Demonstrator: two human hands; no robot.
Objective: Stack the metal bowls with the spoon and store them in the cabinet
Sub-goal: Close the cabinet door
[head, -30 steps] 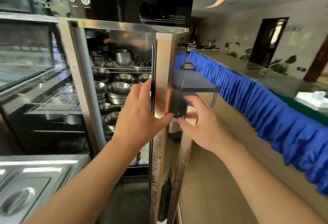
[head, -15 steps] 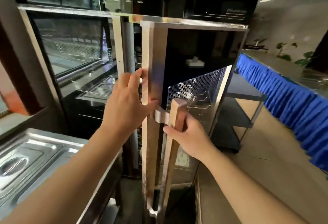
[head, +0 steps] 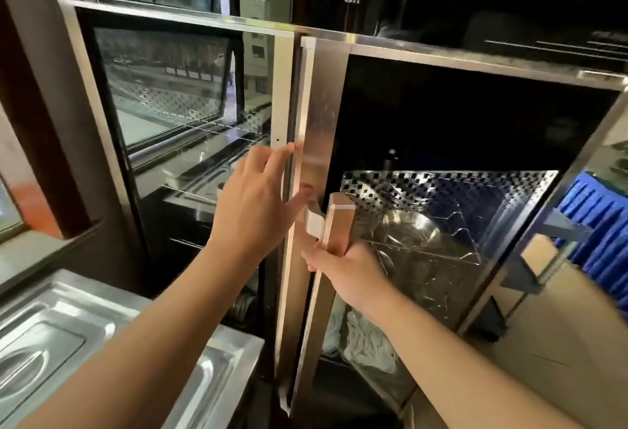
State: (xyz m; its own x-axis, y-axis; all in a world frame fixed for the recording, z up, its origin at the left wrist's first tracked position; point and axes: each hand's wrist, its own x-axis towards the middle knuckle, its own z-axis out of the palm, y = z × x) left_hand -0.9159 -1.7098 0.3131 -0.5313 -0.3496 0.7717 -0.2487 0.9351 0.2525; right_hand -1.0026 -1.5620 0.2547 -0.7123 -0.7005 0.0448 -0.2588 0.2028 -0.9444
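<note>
At cabinet (head: 339, 21) front, head cam: R hand (head: 346, 272) clenched on door handle (head: 334, 224); L hand (head: 251, 204) spread loose, fingertips at door edge (head: 316, 129), gripping nothing. Metal bowls (head: 407, 235) visible inside thru glass.

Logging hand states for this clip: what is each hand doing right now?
Left hand: open, fingers spread, at the cabinet door edge, gripping nothing.
Right hand: closed around the door handle.

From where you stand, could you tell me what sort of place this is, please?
Probably a canteen or commercial kitchen: a tall glass-doored steel cabinet with indicator lights, shiny metal bowls on its wire racks, and a recessed stainless steel tray counter beside it.
</note>
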